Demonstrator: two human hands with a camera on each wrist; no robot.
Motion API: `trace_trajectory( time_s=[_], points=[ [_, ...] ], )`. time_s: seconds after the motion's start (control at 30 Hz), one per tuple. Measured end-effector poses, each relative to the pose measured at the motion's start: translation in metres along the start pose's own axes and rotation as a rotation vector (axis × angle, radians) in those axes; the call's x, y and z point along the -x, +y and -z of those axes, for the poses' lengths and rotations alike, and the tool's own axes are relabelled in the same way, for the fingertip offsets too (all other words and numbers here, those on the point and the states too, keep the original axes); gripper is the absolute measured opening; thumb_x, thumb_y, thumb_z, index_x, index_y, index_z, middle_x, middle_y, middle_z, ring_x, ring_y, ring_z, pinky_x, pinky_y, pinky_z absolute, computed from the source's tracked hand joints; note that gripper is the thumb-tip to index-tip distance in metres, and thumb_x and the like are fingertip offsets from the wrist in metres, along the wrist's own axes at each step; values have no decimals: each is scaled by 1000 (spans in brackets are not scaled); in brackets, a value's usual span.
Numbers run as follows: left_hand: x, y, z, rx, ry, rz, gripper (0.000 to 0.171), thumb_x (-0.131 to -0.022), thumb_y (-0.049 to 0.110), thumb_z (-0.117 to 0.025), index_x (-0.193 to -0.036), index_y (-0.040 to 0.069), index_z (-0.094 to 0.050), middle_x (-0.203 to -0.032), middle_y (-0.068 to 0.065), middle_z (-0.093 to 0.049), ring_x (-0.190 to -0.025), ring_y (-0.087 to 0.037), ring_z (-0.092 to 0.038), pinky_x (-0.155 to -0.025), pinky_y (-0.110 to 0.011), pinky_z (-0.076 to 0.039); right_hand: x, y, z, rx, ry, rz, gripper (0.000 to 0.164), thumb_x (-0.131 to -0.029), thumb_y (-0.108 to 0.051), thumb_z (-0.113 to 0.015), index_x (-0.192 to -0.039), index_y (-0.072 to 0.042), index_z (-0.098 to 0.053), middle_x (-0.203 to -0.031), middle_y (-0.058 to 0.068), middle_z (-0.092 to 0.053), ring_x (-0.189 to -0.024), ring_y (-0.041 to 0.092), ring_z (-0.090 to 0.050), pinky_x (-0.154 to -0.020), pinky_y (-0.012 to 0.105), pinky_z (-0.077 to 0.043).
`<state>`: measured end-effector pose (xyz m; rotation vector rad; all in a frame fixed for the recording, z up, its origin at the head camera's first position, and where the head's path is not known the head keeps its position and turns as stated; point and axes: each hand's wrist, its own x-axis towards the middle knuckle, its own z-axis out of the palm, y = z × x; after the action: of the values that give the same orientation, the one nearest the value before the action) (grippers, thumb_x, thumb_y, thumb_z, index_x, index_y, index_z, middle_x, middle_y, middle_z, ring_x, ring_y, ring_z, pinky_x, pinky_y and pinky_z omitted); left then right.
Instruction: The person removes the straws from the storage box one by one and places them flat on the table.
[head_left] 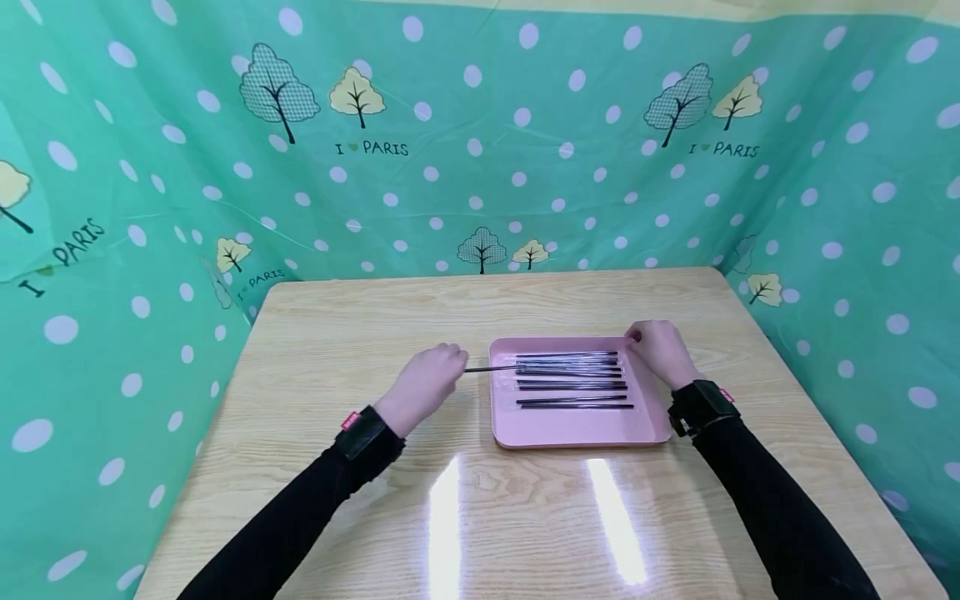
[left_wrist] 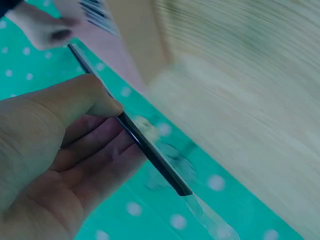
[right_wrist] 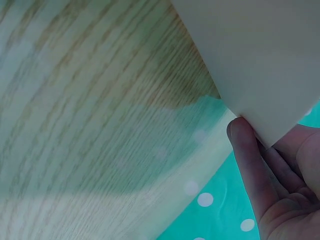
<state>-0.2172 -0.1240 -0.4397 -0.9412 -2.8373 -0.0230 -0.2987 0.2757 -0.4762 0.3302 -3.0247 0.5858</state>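
Left of the tray (head_left: 585, 429), the left hand (head_left: 427, 379) pinches one stick (left_wrist: 155, 158) reaching over it, the right hand (head_left: 662, 352) pinches its far right corner (right_wrist: 267, 131), and, with several sticks (head_left: 570, 386) lying inside, work seems partway.

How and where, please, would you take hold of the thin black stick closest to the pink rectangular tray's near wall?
Probably pinch the thin black stick mid-length, from above and the near side: it lies flat, with bare floor of the pink rectangular tray on that side and another stick close behind.
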Motion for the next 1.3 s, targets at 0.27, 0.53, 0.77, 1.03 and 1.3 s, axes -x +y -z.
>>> trace_trajectory(
  time_s=[0.27, 0.53, 0.77, 1.03, 1.3],
  points=[
    [36, -57, -14, 98, 3, 114, 21, -75, -12, -68, -79, 5, -56, -76, -7, -60, -67, -18, -55, -55, -31, -50, -1, 3, -1, -4, -11, -3, 13, -93, 3, -66, -102, 9, -73, -99, 27, -74, -92, 39, -70, -81, 50, -57],
    [42, -82, -30, 107, -15, 143, 21, -76, -13, -66, -77, 5, -55, -74, -8, -59, -65, -17, -50, -55, -31, -44, -2, 4, -2, 1, -13, -19, 12, -93, 2, -66, -101, 8, -74, -99, 25, -74, -91, 37, -70, -80, 48, -57],
    [42, -84, -44, 59, -64, 109, 13, -83, -8, -69, -84, 3, -62, -79, -7, -62, -70, -18, -58, -59, -32, -50, -2, 6, -3, 10, 5, 6, 11, -93, 2, -67, -99, 8, -74, -97, 25, -75, -89, 37, -71, -79, 49, -57],
    [43, -88, -52, 49, -67, 105, 14, -83, -9, -67, -85, 4, -61, -80, -8, -62, -72, -20, -58, -61, -34, -50, -1, 7, -4, 18, 28, 28, 11, -92, 3, -67, -99, 8, -74, -96, 25, -75, -88, 38, -71, -78, 49, -57],
    [40, -85, -46, 112, -52, 120, 18, -82, -7, -70, -98, 1, -66, -87, -11, -65, -74, -21, -61, -64, -34, -52, -2, 7, -4, 13, 23, 17, 11, -93, 3, -66, -100, 8, -74, -97, 25, -74, -90, 38, -71, -79, 49, -57]
  ],
)
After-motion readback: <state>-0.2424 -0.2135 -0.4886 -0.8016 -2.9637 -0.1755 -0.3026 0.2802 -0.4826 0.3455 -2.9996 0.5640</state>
